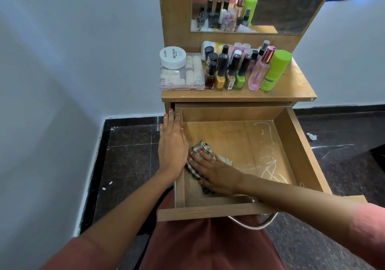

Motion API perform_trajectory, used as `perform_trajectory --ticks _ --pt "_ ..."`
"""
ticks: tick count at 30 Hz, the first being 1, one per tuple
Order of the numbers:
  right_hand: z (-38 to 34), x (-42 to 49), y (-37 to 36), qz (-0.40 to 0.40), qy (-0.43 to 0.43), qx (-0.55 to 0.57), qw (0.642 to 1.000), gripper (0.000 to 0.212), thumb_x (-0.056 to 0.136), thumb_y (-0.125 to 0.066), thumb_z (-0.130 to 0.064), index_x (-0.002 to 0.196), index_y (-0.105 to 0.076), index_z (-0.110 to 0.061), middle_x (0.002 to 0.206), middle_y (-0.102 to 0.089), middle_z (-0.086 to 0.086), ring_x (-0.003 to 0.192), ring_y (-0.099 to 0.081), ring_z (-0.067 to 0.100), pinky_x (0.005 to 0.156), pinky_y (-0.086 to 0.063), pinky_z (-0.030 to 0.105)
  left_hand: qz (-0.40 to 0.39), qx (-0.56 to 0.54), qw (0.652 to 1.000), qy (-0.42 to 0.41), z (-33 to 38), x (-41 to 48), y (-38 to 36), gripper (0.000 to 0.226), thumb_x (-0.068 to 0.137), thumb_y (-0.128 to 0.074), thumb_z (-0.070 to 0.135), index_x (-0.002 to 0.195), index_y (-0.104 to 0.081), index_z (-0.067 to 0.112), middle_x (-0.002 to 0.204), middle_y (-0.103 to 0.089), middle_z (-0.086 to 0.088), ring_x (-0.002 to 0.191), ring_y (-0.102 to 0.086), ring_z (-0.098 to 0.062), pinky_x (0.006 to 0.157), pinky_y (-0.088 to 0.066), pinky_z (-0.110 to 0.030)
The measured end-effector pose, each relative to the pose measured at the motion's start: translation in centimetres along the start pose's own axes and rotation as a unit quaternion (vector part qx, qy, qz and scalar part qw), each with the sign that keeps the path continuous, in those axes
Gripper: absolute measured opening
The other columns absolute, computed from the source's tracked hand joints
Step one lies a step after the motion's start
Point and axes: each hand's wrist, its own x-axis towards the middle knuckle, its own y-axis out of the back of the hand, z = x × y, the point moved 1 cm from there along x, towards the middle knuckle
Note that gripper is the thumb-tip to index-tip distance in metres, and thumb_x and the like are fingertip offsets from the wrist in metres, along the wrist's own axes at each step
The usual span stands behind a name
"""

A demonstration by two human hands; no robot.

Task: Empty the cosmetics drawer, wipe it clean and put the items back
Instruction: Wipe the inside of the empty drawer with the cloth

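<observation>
The wooden drawer (300,144) is pulled out and holds only a checked cloth (205,147). My right hand (216,172) presses flat on the cloth at the drawer's front left, fingers straight. My left hand (171,142) rests flat along the drawer's left wall, fingers straight. White streaks mark the drawer floor at the right. On the tabletop (295,86) stand several nail polish bottles (227,70), a pink perfume bottle (259,72), a green bottle (275,70), a white nail polish remover tub (173,57) and a clear box of nail tips (181,78).
A mirror (260,3) rises behind the tabletop. White walls stand left and right, with dark tiled floor (129,157) below. A metal drawer handle (252,224) sticks out over my lap. A scrap of paper (311,136) lies on the floor at right.
</observation>
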Motion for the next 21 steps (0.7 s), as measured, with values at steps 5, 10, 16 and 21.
perform_trajectory --ticks 5,10,16,21 --pt "0.2 1.0 0.4 0.030 -0.027 -0.025 0.999 0.061 0.100 -0.027 -0.033 0.148 0.008 -0.017 0.158 0.011 0.000 0.146 0.010 0.021 0.119 0.001 0.041 0.001 -0.005 1.000 0.011 0.1 -0.2 -0.1 0.044 0.101 -0.023 0.014 0.145 -0.025 0.010 0.156 -0.016 -0.006 0.145 -0.009 -0.017 0.118 -0.003 -0.027" --pt "1.1 3.3 2.2 0.101 -0.085 -0.046 0.990 0.061 0.099 -0.026 -0.036 0.148 0.002 -0.014 0.159 0.002 0.002 0.146 -0.001 0.022 0.116 -0.012 0.044 -0.009 -0.007 1.000 0.017 0.1 -0.2 -0.2 0.045 0.101 -0.025 0.015 0.146 -0.021 0.012 0.156 -0.015 -0.004 0.145 -0.008 -0.015 0.119 -0.007 -0.029" --pt "0.7 6.1 3.3 0.194 -0.187 -0.073 0.960 0.057 0.098 -0.025 -0.039 0.147 -0.015 -0.011 0.154 -0.022 0.008 0.140 -0.024 0.025 0.105 -0.032 0.043 -0.013 -0.007 0.999 0.029 0.3 -0.2 -0.2 0.045 0.101 -0.025 0.017 0.146 -0.022 0.013 0.156 -0.017 -0.003 0.145 -0.010 -0.016 0.119 -0.012 -0.031" --pt "0.9 6.4 2.9 0.211 -0.184 -0.039 0.959 0.055 0.098 -0.026 -0.037 0.147 -0.018 -0.012 0.151 -0.025 0.011 0.138 -0.026 0.024 0.103 -0.031 0.043 -0.010 0.026 0.999 0.015 0.1 -0.2 -0.2 0.045 0.101 -0.025 0.016 0.146 -0.022 0.012 0.156 -0.017 -0.005 0.145 -0.011 -0.018 0.118 -0.010 -0.030"
